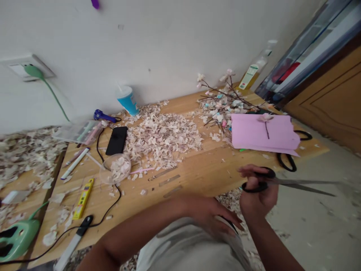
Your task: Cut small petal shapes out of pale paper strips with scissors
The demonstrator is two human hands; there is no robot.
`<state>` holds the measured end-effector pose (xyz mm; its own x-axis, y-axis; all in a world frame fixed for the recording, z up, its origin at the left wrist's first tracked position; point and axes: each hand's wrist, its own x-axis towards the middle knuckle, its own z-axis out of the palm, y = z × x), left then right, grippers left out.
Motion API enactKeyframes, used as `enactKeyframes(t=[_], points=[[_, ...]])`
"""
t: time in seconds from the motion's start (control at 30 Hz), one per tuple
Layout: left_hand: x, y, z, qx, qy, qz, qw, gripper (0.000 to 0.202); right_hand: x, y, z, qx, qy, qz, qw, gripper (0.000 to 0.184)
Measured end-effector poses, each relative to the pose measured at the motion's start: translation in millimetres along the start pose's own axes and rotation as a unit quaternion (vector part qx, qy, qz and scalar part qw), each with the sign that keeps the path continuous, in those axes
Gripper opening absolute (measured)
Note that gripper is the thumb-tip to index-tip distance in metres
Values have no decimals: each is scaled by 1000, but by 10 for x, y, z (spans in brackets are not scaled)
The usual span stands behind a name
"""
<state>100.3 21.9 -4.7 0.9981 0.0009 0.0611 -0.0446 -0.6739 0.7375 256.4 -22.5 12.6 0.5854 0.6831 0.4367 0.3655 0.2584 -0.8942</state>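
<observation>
My right hand [263, 201] grips a pair of black-handled scissors [304, 184], with thumb and fingers through the loops. Their slightly parted blades point right, past the table's front edge. Low in front of the grey shirt [191, 246], my left hand [210, 216] has its fingers stretched apart, somewhat blurred; I see nothing held in it. Beyond the scissors lies a pink paper sheet [248, 133] with a pale pink flower on a short dark stem [266, 120] on top. Black loop handles [289, 162] stick out from beneath the sheet's right side.
Dried petals or scraps [166, 135] heap mid-table. Flowering twigs [234, 92] and an oil bottle [254, 69] stand at the back right. Leftward are a blue cup [128, 101], a phone [117, 140], a clear bowl [103, 173], a yellow box [84, 199] and a black cable [109, 209].
</observation>
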Motion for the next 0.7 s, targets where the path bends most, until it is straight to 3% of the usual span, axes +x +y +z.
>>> enactKeyframes(t=[0.07,0.13,0.17,0.2,0.23,0.27,0.33,0.4,0.5,0.57,0.7], points=[[-57,51,36,27,78,-84,993,42,133,55,152,15,-31,1,999,19],[-135,72,31,71,171,-216,959,49,317,214,316,-17,-79,9,997,24],[-172,85,23,65,184,-242,950,53,424,319,407,-30,-96,16,995,27],[-203,104,17,28,172,-234,957,54,534,427,504,-50,-118,30,991,30],[-227,127,14,-43,142,-199,969,53,641,531,607,-112,-172,61,977,32],[-243,151,12,-137,111,-154,972,51,740,624,715,-130,-186,77,971,34],[-263,171,3,-315,119,-112,935,46,895,760,930,-150,-197,89,965,33],[-285,120,-32,-385,238,-150,879,44,987,839,1120,-164,-204,92,961,28],[-353,-79,-147,-350,440,-216,798,35,1037,896,1297,-186,-210,89,956,21],[-417,-221,-238,-345,496,-214,768,32,1046,900,1318,-193,-211,81,955,19],[-519,-395,-352,-345,535,-192,747,29,1057,802,1143,-197,-190,33,961,23]])
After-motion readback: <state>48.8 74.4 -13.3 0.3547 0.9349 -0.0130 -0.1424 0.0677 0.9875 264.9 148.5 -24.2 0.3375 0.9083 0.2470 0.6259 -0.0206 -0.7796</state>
